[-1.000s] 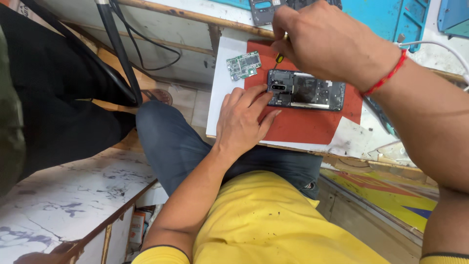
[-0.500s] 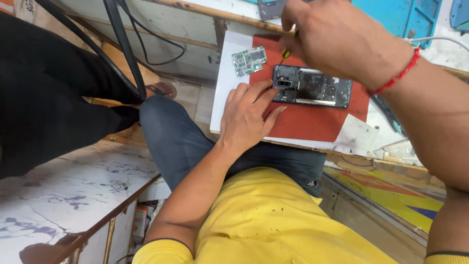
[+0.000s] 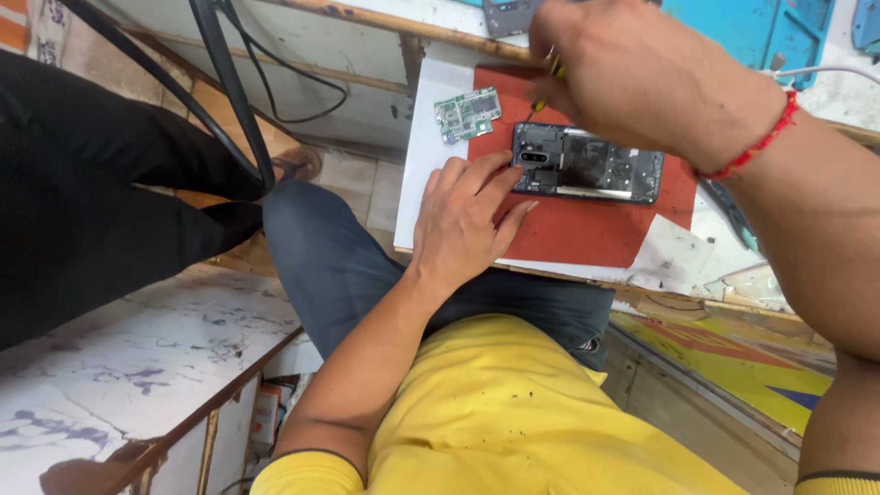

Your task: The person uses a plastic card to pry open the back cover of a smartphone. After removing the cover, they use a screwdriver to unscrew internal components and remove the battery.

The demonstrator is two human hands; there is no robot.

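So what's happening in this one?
A person in a yellow shirt works on an opened phone that lies on a red mat at the edge of a workbench. The left hand presses its fingertips on the phone's end to steady it. The right hand grips a small screwdriver with a yellow and black handle, its tip just above the phone. A green circuit board lies loose beside the mat.

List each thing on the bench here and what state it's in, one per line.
Phone: back cover off, insides exposed, lying flat on the red mat.
Green circuit board: removed, lying loose beside the phone.
Screwdriver: gripped in the right hand, tip down at the phone.
Left hand: fingers pressing the phone's end.
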